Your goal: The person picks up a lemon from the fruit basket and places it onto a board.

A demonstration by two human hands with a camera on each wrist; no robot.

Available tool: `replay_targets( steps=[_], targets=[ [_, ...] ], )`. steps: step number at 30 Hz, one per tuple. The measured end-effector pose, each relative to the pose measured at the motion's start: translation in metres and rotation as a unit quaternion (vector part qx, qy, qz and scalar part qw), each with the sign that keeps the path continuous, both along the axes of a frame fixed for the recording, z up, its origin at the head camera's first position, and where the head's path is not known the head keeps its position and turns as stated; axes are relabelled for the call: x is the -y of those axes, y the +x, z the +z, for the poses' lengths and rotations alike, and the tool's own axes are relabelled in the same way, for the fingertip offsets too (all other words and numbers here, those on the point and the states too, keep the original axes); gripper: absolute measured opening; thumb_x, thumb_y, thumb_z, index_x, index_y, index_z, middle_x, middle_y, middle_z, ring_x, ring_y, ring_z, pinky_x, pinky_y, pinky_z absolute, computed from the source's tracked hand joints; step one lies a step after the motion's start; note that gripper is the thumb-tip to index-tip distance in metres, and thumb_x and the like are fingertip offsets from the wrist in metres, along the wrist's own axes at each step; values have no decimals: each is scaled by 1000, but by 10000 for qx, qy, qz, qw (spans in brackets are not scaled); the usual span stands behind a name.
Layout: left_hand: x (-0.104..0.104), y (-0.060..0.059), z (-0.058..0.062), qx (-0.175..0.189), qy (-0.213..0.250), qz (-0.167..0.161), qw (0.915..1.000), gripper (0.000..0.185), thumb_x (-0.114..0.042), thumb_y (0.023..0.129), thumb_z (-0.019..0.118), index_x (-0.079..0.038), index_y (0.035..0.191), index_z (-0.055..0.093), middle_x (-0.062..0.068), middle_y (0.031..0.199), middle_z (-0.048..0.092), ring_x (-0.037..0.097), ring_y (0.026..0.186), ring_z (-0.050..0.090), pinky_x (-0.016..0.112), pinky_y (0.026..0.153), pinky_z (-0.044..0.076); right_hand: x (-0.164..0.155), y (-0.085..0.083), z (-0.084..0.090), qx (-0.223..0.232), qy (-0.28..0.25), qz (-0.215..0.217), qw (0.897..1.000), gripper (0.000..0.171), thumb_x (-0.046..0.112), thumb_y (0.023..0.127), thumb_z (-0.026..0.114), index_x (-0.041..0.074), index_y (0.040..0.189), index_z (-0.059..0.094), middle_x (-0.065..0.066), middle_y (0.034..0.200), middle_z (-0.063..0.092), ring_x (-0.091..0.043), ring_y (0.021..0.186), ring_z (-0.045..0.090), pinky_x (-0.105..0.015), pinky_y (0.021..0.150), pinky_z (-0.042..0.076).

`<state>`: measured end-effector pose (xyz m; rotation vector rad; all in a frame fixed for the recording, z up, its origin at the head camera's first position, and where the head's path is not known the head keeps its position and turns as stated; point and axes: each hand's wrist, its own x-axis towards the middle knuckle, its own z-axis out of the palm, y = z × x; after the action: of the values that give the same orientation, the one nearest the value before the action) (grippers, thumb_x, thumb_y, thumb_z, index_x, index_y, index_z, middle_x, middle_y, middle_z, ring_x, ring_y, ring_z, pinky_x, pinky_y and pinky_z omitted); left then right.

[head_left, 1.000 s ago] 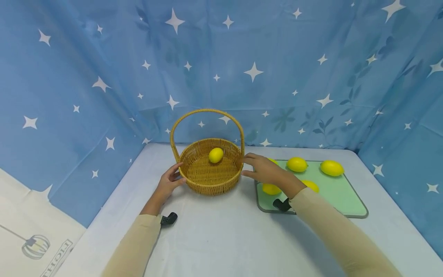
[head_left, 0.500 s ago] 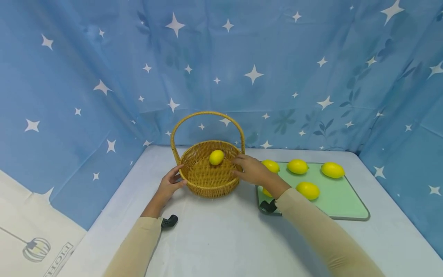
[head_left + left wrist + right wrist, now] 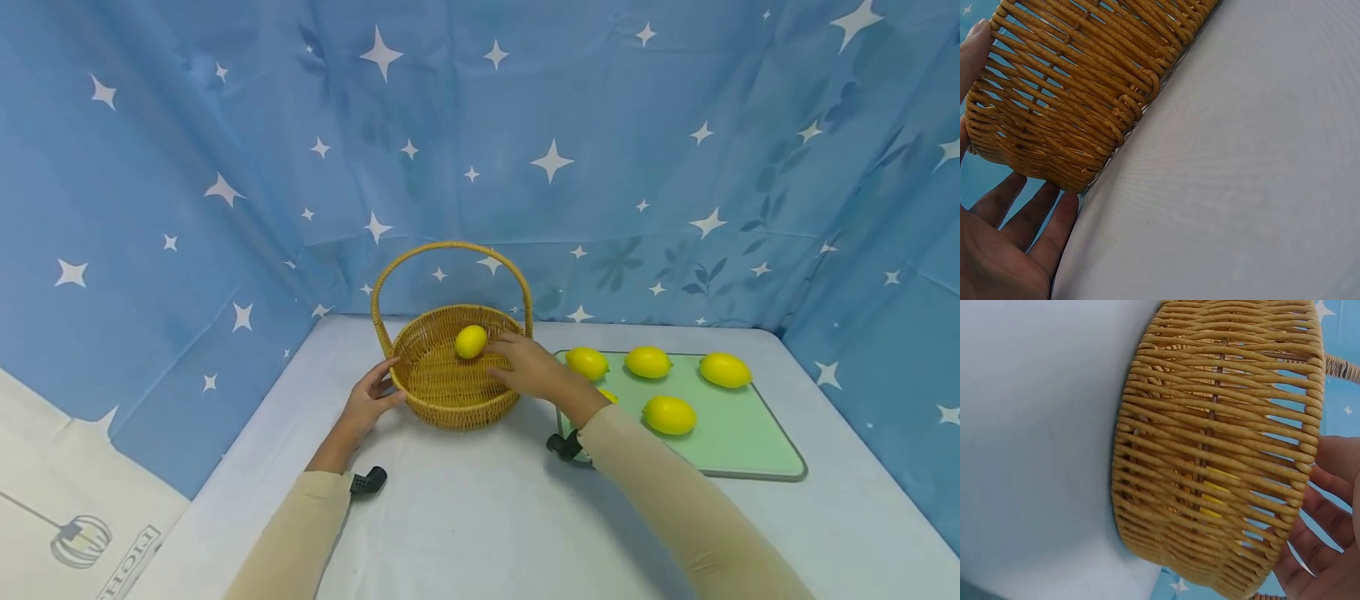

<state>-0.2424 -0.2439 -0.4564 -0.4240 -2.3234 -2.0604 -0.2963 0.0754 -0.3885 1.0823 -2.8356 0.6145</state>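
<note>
A woven wicker basket (image 3: 457, 412) with a tall hoop handle stands upright on the white table. Inside it, toward the back, lies one yellow lemon (image 3: 471, 342). My left hand (image 3: 363, 403) holds the basket's left side, thumb toward the front and fingers farther back; the left wrist view has its fingers (image 3: 1054, 225) against the woven wall. My right hand (image 3: 534, 368) reaches over the right rim into the basket, fingers spread just right of the lemon, with nothing gripped. In the right wrist view, yellow shows through the weave, and the wall partly hides the fingers (image 3: 1316, 544).
To the right lies a pale green tray (image 3: 738, 442) with a grey rim, bearing several lemons, among them a front lemon (image 3: 670, 415); my right forearm partly covers another. A blue star-patterned curtain (image 3: 600, 167) hangs behind and at both sides of the table (image 3: 450, 517).
My right hand has moved left from outside the basket's right rim to over its inside, close to the lemon. The left hand and the basket stay in place.
</note>
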Motion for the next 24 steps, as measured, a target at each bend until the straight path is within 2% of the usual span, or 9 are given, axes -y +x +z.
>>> replay_targets(
  steps=[5,12,24],
  targets=[
    [0,0,1,-2,-11,22,10000,70,-5,92,67,-1,151,30,18,158,18,44,136,32,32,95,47,8,-6,-4,85,-77,-5,9999,41,26,96,64,8,133,59,-7,136,53,-25,127,47,-44,104,40],
    [1,1,-1,-1,5,-27,10000,70,-7,92,68,-2,151,31,16,158,18,44,137,30,31,95,47,16,-12,-11,367,89,-140,9992,44,30,97,62,10,136,58,-10,142,48,-29,131,44,-47,105,38],
    [0,-2,-2,-41,-34,51,10000,67,-6,92,67,-4,151,34,16,158,20,41,137,32,33,97,45,32,-27,-16,242,331,-324,9986,44,30,96,64,11,135,58,-7,140,50,-26,133,42,-42,107,36]
  ],
)
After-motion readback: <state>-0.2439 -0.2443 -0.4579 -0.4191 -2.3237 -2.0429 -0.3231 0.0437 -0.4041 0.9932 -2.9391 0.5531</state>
